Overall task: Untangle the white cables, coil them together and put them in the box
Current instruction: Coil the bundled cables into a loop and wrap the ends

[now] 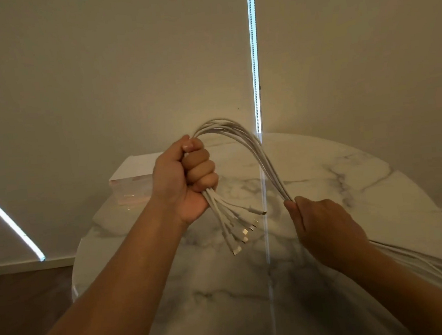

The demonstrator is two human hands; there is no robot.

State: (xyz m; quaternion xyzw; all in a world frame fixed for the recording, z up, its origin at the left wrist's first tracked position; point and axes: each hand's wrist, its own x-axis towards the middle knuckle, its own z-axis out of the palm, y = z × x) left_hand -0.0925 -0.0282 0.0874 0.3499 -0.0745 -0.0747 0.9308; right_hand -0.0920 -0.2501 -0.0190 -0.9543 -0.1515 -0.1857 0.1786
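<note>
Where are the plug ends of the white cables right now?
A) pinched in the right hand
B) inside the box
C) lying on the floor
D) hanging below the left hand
D: the plug ends hang free just under the left hand, whose fingers are curled round the cables; the right hand holds them farther along, away from the plugs.
</note>
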